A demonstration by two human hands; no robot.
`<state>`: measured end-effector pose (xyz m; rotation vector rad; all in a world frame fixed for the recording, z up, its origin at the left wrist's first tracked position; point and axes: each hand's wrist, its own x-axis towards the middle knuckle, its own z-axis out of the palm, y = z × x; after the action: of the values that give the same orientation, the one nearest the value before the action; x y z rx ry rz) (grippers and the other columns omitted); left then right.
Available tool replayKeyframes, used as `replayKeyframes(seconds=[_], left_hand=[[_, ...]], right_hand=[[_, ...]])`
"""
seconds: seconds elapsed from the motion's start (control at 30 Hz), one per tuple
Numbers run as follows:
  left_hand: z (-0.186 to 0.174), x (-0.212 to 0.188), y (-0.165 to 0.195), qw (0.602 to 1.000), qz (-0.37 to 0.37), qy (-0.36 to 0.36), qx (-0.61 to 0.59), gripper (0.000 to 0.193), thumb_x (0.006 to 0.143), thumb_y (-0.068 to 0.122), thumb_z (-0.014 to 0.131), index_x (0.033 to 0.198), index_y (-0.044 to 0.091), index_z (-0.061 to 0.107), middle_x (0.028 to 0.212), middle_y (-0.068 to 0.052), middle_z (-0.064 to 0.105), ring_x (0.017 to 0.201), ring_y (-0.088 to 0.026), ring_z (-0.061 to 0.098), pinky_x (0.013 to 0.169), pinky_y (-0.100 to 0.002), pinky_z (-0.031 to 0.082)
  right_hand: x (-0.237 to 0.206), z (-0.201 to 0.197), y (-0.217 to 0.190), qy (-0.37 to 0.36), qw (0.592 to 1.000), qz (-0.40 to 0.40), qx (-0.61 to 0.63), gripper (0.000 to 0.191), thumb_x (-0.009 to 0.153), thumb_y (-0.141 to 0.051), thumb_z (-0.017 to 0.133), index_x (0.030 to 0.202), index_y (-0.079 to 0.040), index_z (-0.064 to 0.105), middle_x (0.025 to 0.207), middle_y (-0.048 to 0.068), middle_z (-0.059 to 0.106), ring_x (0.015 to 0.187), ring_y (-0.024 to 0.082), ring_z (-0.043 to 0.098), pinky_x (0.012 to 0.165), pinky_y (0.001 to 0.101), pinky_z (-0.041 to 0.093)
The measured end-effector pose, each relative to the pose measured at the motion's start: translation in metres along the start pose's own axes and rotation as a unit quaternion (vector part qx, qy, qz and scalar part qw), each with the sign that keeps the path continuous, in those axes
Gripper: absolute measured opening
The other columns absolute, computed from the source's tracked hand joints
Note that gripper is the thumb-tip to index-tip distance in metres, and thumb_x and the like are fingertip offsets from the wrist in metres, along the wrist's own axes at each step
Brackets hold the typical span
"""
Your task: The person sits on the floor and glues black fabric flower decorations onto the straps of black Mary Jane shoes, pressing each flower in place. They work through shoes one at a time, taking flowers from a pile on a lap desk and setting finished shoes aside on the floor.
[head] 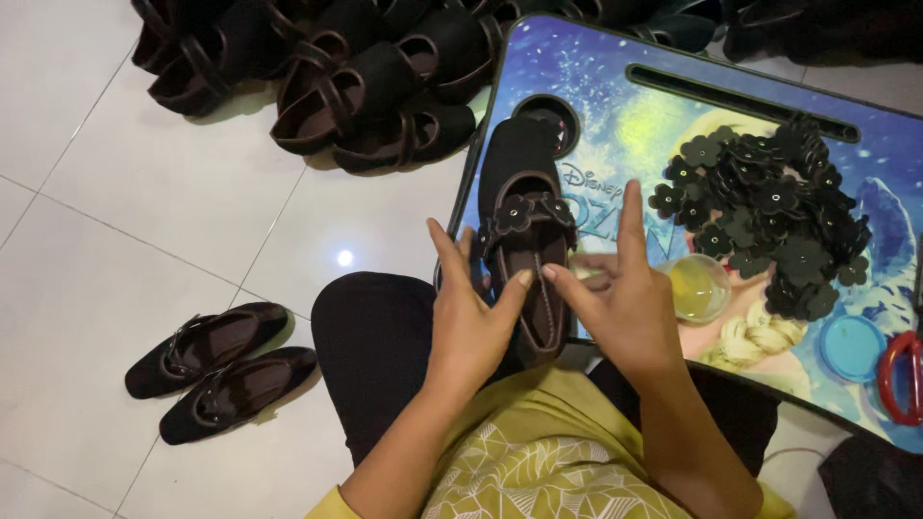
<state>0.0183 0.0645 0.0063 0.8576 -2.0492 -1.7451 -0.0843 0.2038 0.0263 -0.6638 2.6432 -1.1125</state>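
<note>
Dark shoe (524,231) on blue lap table (615,106), left hand (471,322) fingers gripping it; right hand (625,303) fingers spread; white tiled floor (115,231)

the white tile floor (144,192) at left lies open between the heap of dark shoes (327,77) at top and the finished pair (216,370) lower down. on the lap table (596,96), a pile of felt flowers (769,211), a glue cup (697,286), a blue lid (851,348) and red scissors (904,375) crowd the right side; the upper left stays passable.
</note>
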Motion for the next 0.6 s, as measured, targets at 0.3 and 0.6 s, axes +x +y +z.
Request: replayKeyframes(seconds=[0.3,0.6], left_hand=[[0.004,-0.013,-0.030,0.951,-0.127,-0.028,-0.281,0.115,0.089,0.011,0.071,0.158,0.005,-0.021,0.157,-0.022,0.039,0.140,-0.027,0.049,0.109,-0.034,0.045],[-0.053,-0.067,-0.096,0.871,-0.114,0.197,-0.435,0.083,0.080,-0.007,0.055,0.158,0.002,0.026,0.134,-0.017,0.061,0.116,-0.024,0.063,0.096,-0.036,0.053]], right_hand=[[-0.010,0.002,-0.011,0.021,0.996,-0.083,-0.007,0.103,0.084,-0.006,0.076,0.166,-0.003,0.013,0.088,0.013,0.078,0.077,0.018,0.077,0.073,0.0312,0.061],[-0.019,0.038,-0.029,-0.100,0.941,-0.324,0.013,0.109,0.090,-0.010,0.080,0.162,0.005,0.000,0.108,0.013,0.079,0.096,0.023,0.079,0.076,0.0278,0.059]])
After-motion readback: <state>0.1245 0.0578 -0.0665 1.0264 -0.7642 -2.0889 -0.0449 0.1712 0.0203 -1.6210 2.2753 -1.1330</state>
